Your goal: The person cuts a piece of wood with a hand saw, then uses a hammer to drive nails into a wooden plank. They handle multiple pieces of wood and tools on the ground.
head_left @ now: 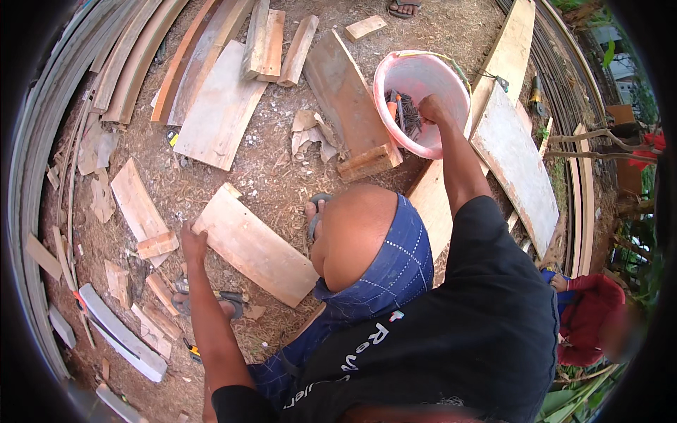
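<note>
My left hand grips the upper left end of a pale wooden board, which slants toward my bent knee. My right arm reaches to the far right into a pinkish-white plastic bucket. Inside it, my right hand is closed above a heap of nails; whatever its fingers hold is hidden. Next to the nails, an orange-handled tool and a thin blue-and-orange one lean in the bucket.
Behind the bucket stands a brown board with a block at its end. Long planks and a whitish panel lie right. A tape measure, a handsaw and wood offcuts are scattered left. Another person is at the right edge.
</note>
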